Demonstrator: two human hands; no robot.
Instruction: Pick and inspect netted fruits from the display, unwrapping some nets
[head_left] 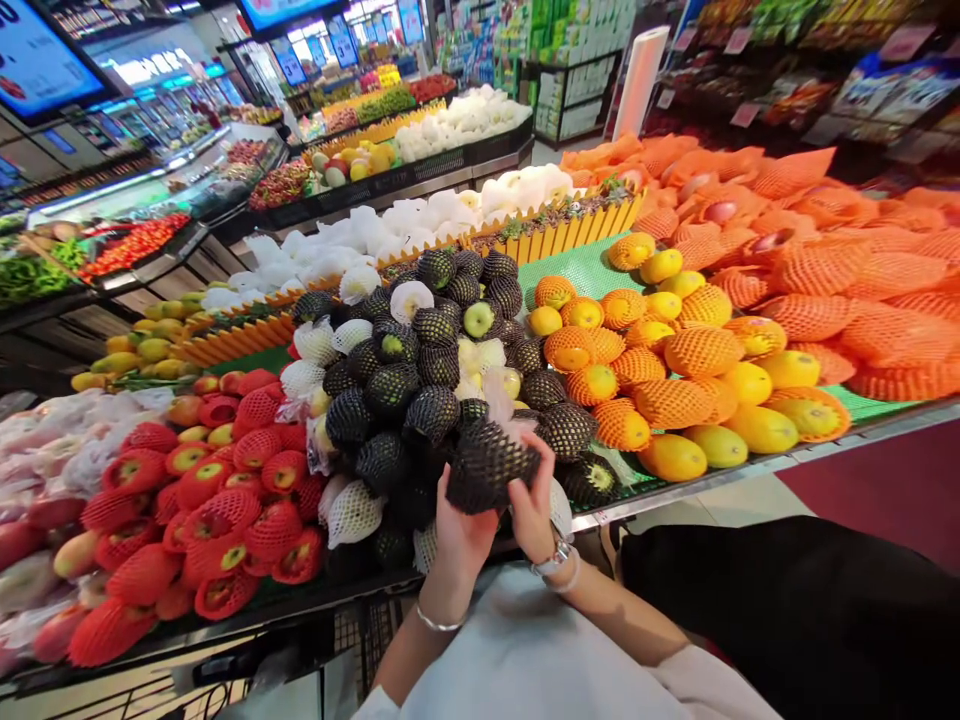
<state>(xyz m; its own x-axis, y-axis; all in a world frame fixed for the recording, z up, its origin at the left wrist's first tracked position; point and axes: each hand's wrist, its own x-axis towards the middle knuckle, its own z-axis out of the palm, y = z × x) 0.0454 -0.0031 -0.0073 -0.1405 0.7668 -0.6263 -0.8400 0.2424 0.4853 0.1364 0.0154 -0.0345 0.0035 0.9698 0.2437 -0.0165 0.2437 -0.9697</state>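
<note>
both hands were up at the front edge of the stall [720, 480], sharing one fruit [491, 462] in a black foam net. left hand [459, 540] cupped it from below and behind, palm toward the camera, fingers wrapped up under it and mostly hidden. right hand [531, 500] closed on its right end, thumb and fingertips pinching the net. both grips were snug, no gap showing. fruit was held just above the front of the black pile [420, 400], clear of it as far as i could tell.

handling, my read: roundish to oval, firm, moderate weight, since two hands carried it without sag. the net is soft, springy open-cell foam mesh, stretchy, grippy rather than slick, but it can slide on the skin underneath. better to hold across the belly with a full palm than to tug the loose net end, which would peel off. probably bruises if squeezed hard.

around it: green fruit [478, 320] bare among the black nets, a few white nets [352, 512] mixed in. left, red-netted fruit [225, 500], yellow-red skins showing. right, orange-netted fruit [675, 400] on green mesh matting, some bare and smooth yellow. a low yellow picket divider [570, 235] ran behind. silver bangle on the left wrist, watch on the right.
</note>
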